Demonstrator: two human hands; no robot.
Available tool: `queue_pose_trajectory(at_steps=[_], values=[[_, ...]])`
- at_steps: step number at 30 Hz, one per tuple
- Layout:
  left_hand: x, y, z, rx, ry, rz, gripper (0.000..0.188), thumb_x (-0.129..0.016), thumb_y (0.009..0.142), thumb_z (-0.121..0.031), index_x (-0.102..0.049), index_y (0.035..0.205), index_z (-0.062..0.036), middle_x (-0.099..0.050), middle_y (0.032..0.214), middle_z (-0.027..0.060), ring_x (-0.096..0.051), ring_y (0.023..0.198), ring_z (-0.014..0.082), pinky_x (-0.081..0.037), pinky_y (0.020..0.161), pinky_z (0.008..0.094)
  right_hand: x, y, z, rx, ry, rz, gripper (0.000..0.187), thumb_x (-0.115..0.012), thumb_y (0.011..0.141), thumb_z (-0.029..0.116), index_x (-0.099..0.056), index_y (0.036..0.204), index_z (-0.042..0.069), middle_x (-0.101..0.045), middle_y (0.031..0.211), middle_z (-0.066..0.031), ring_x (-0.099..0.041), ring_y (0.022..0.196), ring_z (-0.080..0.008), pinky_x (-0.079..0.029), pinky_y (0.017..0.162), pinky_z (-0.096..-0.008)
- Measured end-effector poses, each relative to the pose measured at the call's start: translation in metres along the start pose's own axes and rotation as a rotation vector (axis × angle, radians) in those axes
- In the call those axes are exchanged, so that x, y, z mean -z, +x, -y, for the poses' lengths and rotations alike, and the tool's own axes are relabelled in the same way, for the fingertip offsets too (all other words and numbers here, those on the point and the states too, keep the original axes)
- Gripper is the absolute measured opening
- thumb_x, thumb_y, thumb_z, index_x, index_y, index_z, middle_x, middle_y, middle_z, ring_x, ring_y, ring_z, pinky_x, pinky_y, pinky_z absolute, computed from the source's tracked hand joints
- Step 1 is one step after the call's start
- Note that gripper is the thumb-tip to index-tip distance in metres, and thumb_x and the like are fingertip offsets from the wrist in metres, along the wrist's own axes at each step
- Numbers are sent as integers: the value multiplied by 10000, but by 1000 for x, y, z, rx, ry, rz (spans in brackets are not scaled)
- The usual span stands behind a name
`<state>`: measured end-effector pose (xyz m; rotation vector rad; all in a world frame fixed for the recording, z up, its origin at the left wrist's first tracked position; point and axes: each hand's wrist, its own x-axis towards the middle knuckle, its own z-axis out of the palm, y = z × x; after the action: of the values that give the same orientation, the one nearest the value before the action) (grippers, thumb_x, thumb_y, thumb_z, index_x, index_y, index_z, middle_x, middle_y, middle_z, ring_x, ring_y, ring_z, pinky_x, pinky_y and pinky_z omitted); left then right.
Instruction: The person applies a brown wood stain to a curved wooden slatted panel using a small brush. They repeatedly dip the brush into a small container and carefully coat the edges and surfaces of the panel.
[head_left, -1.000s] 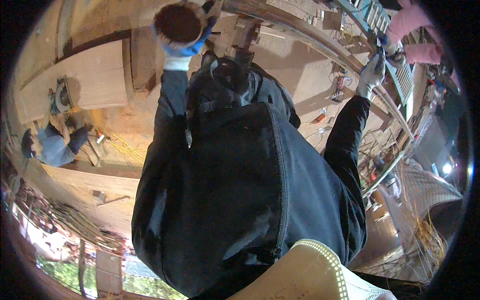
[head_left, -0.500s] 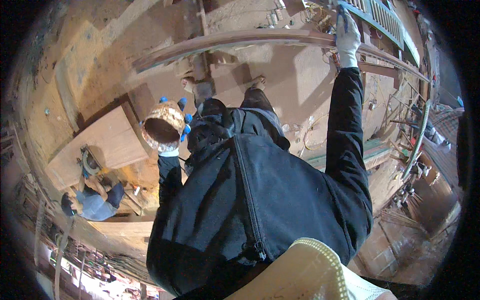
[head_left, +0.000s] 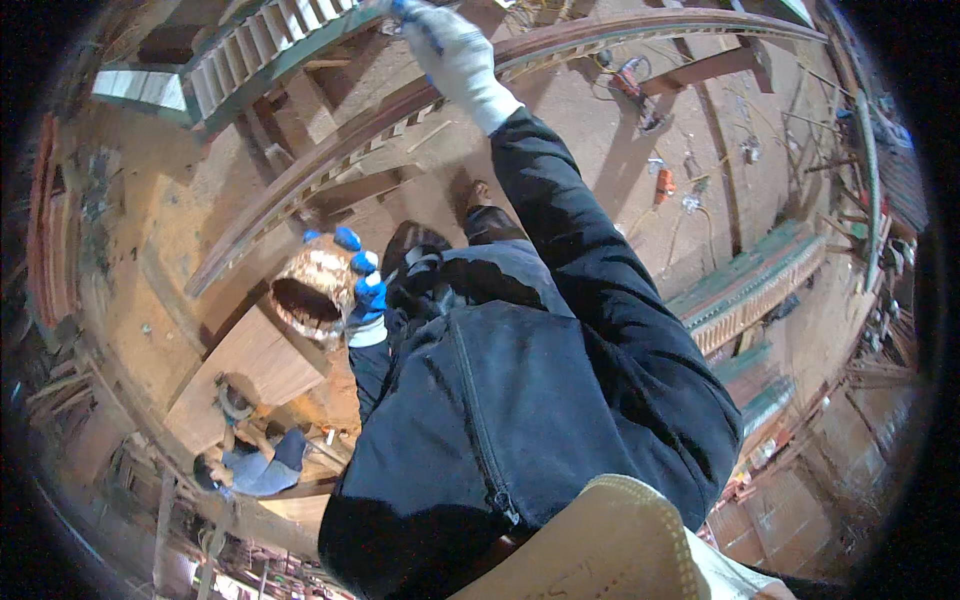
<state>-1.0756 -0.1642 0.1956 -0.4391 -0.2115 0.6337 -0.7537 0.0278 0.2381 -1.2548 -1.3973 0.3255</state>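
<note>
Head view: left hand (head_left: 368, 298) holds a blotchy brown, wide-mouthed pot (head_left: 325, 264); right hand (head_left: 453, 56), grip unclear.

Middling light reaches the centre of my view, then falls away to a black ring at the rim, where the fisheye bends edges and smears detail. The dusty tan-brown floor (head_left: 590, 130) looks warmer at left, greyer at right, and crossed by dark shadows. My right hand in its white-and-blue knit glove (head_left: 450, 60) shows pale and slightly blurred at the far side. Deep shade fills the mouth of the rough brown-and-cream round vessel (head_left: 330, 262). My black zipped jacket (head_left: 560, 400) reads dark, its folds faintly lit; whitish glare breaks through at near left.
</note>
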Motion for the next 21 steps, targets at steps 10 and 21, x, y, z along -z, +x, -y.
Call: queue_pose_trajectory(at_steps=[10, 21], values=[[-79, 103, -23, -49, 149, 52, 583, -583, 979, -416, -420, 1505, -221, -374, 1526, 195, -395, 1364, 441, -387, 1121, 555, 100, 38, -95, -368, 425, -214, 400, -599, 990, 118, -560, 1366, -13, -649, 1268, -77, -602, 1135, -139, -459, 991, -271], [-109, 278, -109, 231, 219, -173, 807, -612, 919, -517, -325, 1531, -77, -365, 1562, 144, -395, 1388, 387, -438, 1099, 551, 114, 51, -57, -713, 496, -305, 301, -610, 1002, 199, -656, 1276, 84, -646, 872, 57, -497, 619, -5, -400, 514, -197]])
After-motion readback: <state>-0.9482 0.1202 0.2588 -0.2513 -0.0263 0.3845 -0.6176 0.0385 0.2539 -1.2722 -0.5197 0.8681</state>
